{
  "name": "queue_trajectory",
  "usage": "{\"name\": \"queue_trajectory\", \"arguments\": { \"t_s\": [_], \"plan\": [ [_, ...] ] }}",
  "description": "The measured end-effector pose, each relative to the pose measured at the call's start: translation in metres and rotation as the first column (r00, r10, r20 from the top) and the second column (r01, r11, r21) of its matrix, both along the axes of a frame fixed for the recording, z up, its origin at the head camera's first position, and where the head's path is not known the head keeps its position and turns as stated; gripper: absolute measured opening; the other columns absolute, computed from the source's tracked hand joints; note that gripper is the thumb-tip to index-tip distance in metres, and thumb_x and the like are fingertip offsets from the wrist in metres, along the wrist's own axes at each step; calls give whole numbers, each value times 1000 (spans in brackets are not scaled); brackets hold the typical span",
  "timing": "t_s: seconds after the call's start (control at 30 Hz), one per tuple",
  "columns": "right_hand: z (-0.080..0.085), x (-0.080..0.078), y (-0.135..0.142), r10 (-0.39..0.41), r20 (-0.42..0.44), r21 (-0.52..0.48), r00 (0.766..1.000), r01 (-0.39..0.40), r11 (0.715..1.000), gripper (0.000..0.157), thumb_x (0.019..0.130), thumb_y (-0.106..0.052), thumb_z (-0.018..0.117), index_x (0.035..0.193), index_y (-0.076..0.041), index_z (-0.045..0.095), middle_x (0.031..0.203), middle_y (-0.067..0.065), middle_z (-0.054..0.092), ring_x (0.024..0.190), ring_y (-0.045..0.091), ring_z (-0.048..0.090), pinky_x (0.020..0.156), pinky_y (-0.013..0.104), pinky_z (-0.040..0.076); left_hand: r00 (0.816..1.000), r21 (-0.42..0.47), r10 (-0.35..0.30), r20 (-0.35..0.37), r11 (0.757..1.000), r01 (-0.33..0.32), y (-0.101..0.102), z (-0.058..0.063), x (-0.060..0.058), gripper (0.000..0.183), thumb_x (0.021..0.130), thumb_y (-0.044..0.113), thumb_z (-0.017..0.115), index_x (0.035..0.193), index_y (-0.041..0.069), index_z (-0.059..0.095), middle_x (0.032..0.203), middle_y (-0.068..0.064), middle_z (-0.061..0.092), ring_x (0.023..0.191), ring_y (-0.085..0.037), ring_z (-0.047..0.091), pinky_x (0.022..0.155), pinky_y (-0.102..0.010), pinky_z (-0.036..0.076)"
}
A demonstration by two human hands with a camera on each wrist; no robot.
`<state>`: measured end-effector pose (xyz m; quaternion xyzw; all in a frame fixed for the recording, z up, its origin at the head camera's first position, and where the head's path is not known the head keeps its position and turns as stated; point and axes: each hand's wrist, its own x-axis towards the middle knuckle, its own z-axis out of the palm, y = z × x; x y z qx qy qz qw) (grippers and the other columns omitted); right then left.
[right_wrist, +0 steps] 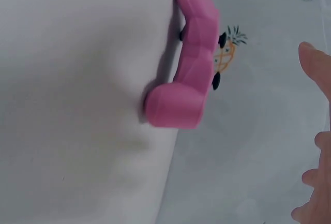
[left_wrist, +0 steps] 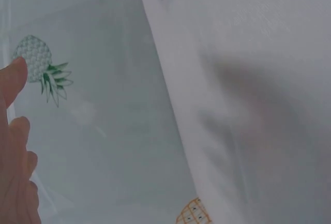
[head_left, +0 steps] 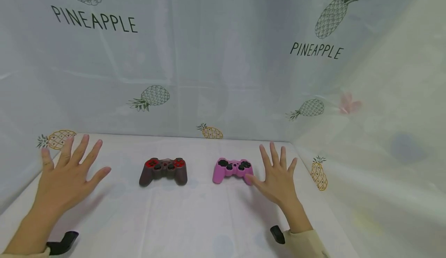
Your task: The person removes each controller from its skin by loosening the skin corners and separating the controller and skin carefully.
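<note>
Two game controllers lie side by side on the white table. The dark brown game controller (head_left: 163, 170) has red button pads and sits left of centre. Right of centre lies the pink game controller (head_left: 232, 170) with black buttons, seen from its side in the right wrist view (right_wrist: 191, 58). My left hand (head_left: 66, 178) is spread with straight fingers over the table, to the left of the brown controller, holding nothing. My right hand (head_left: 278, 178) hovers with fingers spread beside the pink controller; its thumb overlaps that controller's right grip in the head view, while the right wrist view shows them apart.
A white cloth-covered table (head_left: 188, 219) spans the front. Behind it hangs a pale curtain (head_left: 223, 57) printed with pineapples, which also encloses the left and right sides. Dark wrist straps (head_left: 64, 243) show near both sleeves.
</note>
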<state>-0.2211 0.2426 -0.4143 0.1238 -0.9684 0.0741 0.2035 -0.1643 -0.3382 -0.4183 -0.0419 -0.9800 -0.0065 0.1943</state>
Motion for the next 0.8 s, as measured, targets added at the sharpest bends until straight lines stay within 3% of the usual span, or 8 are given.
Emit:
{"name": "queue_trajectory", "arguments": {
  "t_s": [0.37, 0.63, 0.8],
  "plan": [
    [6, -10, -38, 47, 45, -32, 998, -46, 998, 109, 88, -78, 65, 172, -27, 17, 179, 12, 9, 162, 49, 1, 116, 84, -1, 999, 10, -29, -25, 1000, 29, 17, 0, -13, 93, 103, 67, 52, 172, 28, 4, 178, -7, -9, 161, -33, -23, 115, -67, -28],
    [3, -19, -66, 106, 109, -122, 988, -92, 988, 107, 90, -76, 64, 172, -30, 13, 179, 7, 6, 163, 45, 0, 118, 80, 0, 997, 50, -66, -28, 997, 67, 33, -1, -23, 91, 103, 65, 53, 172, 24, 9, 178, -11, -2, 162, -36, -17, 117, -67, -26],
    [-2, -23, -82, 153, 112, -173, 982, -133, 976, 104, 91, -71, 67, 172, -28, 17, 178, 11, 12, 162, 48, 8, 119, 81, 9, 996, 113, -91, -8, 989, 92, 46, -2, -31, 90, 104, 65, 50, 172, 23, 8, 177, -18, 5, 162, -45, -7, 117, -73, -20]
  ]
}}
